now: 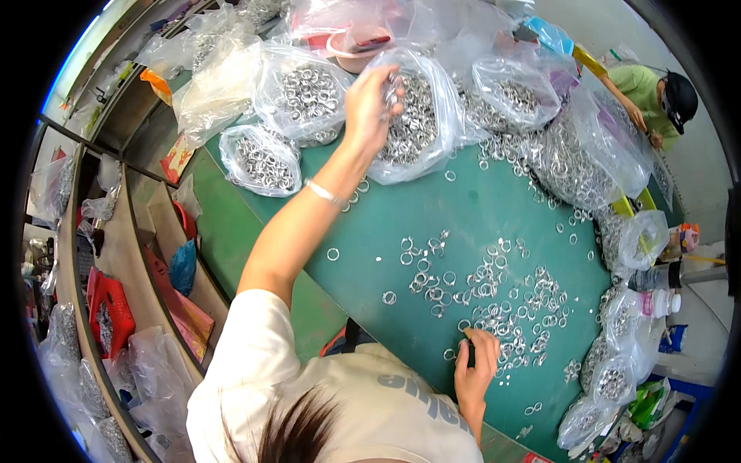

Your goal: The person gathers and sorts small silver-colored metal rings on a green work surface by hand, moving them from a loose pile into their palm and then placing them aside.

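My left hand (373,109) is raised at the far side, over the open mouth of a clear plastic bag (443,116) full of small metal rings. Its fingers are curled round a bunch of metal rings (392,91), blurred by motion. Lower right, my right hand (477,363) rests on the green tabletop (347,231) with fingers bent, at the near edge of a loose scatter of silver rings (486,278). Something tan shows at its fingertip, next to a single ring (463,325). What lies under the bent fingers is hidden.
More ring-filled bags (310,91) line the far edge, with a smaller bag (261,160) at left and others (614,382) down the right. A pink bowl (356,51) stands behind. Shelves with a red basket (109,311) are at left. Another person (656,104) works at far right.
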Demonstrator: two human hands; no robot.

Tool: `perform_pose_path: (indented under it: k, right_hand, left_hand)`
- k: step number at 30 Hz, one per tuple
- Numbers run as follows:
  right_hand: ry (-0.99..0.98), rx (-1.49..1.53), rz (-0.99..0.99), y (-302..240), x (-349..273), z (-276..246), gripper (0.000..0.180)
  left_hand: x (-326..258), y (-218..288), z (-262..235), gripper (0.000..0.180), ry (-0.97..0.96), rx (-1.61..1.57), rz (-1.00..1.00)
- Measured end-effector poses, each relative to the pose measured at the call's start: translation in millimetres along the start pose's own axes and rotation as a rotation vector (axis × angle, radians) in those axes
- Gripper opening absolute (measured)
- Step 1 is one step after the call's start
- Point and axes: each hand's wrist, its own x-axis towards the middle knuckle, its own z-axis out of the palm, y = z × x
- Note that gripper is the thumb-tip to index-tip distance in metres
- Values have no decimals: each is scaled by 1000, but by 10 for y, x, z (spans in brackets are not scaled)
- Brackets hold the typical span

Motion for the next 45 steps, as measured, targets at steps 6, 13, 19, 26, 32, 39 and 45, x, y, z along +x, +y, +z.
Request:
perform_pose_path:
  k: [6,13,19,26,32,39,45]
  right_hand:
    - [-4,-1,4,-40,110,14,25]
    - [-81,141,-81,-87,1067,329,30]
    - [-109,45,-208,147,1359,791,28]
    - [58,46,-109,133,1273,607,27]
    - [380,159,-143,45,1685,-251,31]
    - [807,-197,-332,455,4057,-1783,26]
    - [582,-260,-218,1250,4412,-1924,29]
  left_hand:
    - [379,-513,-80,16,-177,1370,947]
    - [-427,-303,-130,16,-205,966,920]
    - [-1515,-569,-424,28,-758,1092,416]
    - [-1626,-716,-353,29,-947,1313,258]
    - [-1710,-633,-371,39,-796,1186,293]
    - [-1803,-629,-388,47,-874,1257,212]
    - [-1808,-675,-349,45,-942,1177,155]
